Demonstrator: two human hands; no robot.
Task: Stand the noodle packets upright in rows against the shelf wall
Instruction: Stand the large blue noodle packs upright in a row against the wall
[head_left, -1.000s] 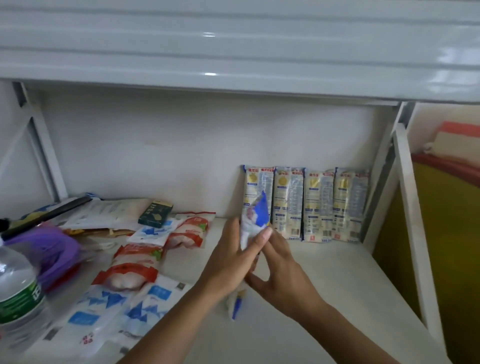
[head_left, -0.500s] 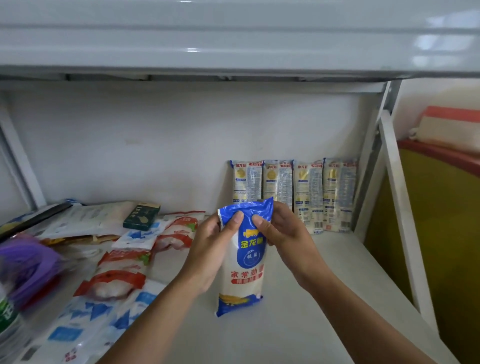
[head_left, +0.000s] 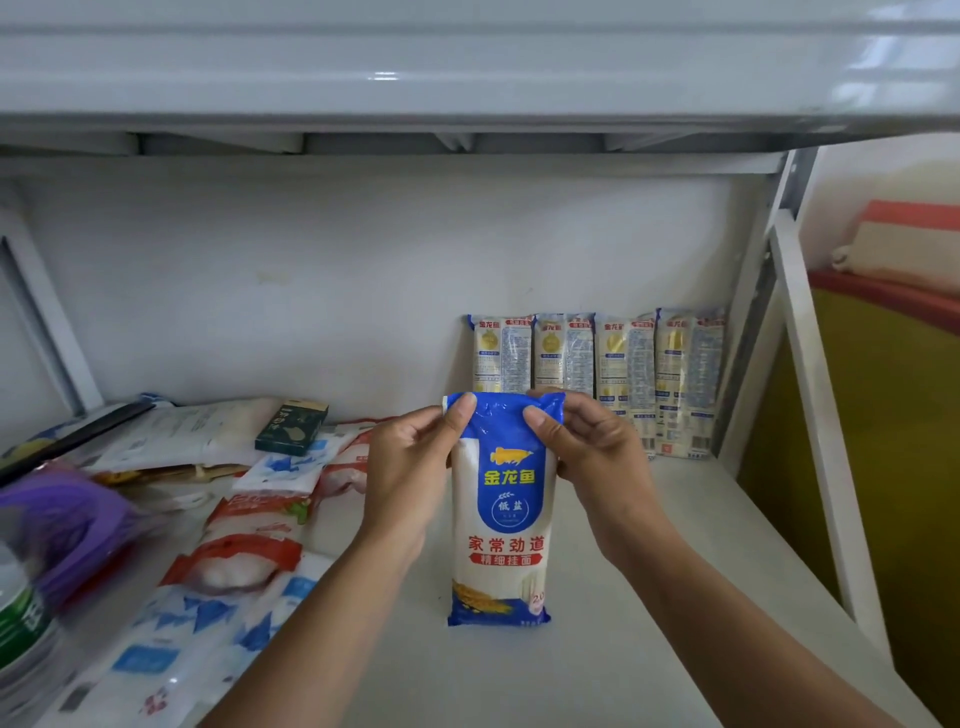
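Note:
A blue-and-white noodle packet (head_left: 501, 540) stands upright on the white shelf (head_left: 649, 597), its printed face towards me. My left hand (head_left: 410, 467) pinches its blue top edge on the left and my right hand (head_left: 587, 447) pinches the top on the right. Behind it, several yellow-and-white noodle packets (head_left: 597, 379) stand upright in a row against the back wall (head_left: 311, 291), reaching to the right corner post. The held packet partly hides the lower end of the leftmost one.
Red-and-white and blue-and-white packets (head_left: 244, 551) lie flat in a heap on the left. A small dark green box (head_left: 292, 427) rests on papers. A purple object (head_left: 62, 525) and a water bottle (head_left: 21, 618) are at the far left. The upper shelf (head_left: 467, 67) overhangs.
The packet was crumpled and edge-on between my hands a second ago. It now stands straight, face towards me, with both hands at its top corners.

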